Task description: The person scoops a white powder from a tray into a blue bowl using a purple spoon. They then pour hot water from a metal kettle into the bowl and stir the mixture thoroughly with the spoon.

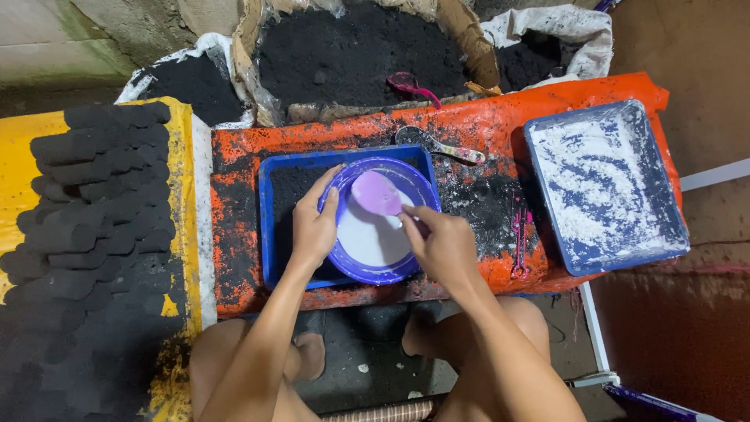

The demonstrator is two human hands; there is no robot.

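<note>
Left hand (312, 227) is gripping the purple bowl (379, 221) rim | right hand (441, 244) is pinching a pink scoop (376, 193) | steadying the bowl looks key to spreading white powder (367, 238) evenly.

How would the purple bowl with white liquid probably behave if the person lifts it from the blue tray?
The purple bowl is wide and shallow, so it probably sits steady, but the white liquid could slosh if tilted. It looks like thin plastic, likely light. The left hand grips its rim, which may be slippery if wet.
</note>
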